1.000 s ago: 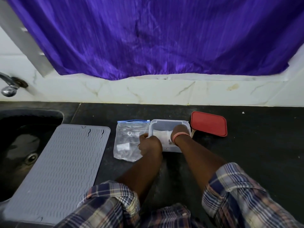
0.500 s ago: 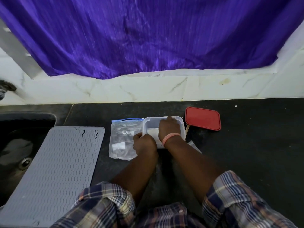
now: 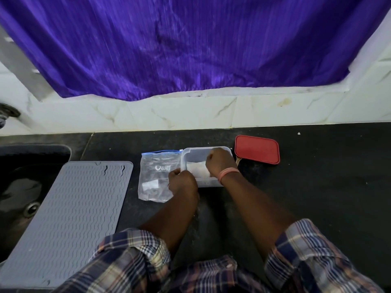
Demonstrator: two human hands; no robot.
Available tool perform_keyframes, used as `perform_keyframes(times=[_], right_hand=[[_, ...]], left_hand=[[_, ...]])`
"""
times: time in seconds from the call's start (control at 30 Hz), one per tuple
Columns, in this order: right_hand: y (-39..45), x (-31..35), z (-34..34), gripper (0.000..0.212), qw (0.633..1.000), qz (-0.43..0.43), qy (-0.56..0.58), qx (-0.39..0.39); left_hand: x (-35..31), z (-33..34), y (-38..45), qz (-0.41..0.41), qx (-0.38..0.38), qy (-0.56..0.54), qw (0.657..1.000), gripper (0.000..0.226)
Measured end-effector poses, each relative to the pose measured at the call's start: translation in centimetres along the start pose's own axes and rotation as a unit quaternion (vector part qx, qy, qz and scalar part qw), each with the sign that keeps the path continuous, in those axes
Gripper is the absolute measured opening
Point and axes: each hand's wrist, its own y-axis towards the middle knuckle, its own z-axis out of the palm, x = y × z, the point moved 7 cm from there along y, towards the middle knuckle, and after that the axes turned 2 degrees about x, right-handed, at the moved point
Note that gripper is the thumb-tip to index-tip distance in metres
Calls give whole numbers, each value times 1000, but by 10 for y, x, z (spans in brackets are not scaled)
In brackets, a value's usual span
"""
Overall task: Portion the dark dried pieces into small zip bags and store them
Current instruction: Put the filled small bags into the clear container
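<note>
A clear plastic container [image 3: 188,154] stands on the black counter, with a small pale bag [image 3: 197,169] lying inside it. My left hand [image 3: 183,182] grips the container's near left rim. My right hand [image 3: 220,163], a pink band at its wrist, reaches into the container over the pale bag; I cannot see what its fingers hold. A large clear zip bag [image 3: 157,174] with a blue seal lies flat just left of the container. The container's red lid [image 3: 257,149] lies to the right. No dark dried pieces are visible.
A grey ribbed mat [image 3: 69,212] covers the counter at the left, partly over the dark sink [image 3: 17,187]. A wooden handle tip [image 3: 238,160] pokes out by the lid. White tiles and a purple curtain [image 3: 190,43] stand behind.
My right hand has pushed further into the container toward its far right corner. My left hand stays on the rim. The view has shifted slightly.
</note>
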Motion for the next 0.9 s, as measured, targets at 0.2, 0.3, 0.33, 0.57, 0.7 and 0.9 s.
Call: perform_keyframes(times=[0.2, 0.3, 0.33, 0.57, 0.7, 0.9], right_hand=[[-36, -88, -33, 21, 967, 91, 130, -201], [-55, -136, 4, 44, 976, 207, 58, -38], [-64, -143, 14, 52, 974, 225, 28, 9], [-83, -165, 34, 69, 946, 301, 115, 34], [-84, -170, 39, 51, 936, 290, 199, 36], [-75, -131, -19, 21, 866, 215, 441, -98]], left_hand=[[7, -1, -2, 24, -15, 11, 1000, 32], [8, -2, -4, 23, -13, 1, 1000, 31], [8, -3, -4, 26, -16, -3, 1000, 31], [16, -9, -4, 13, -12, -31, 999, 30], [21, -12, -5, 6, 2, -64, 998, 36], [21, -17, -5, 6, 6, -99, 995, 39]])
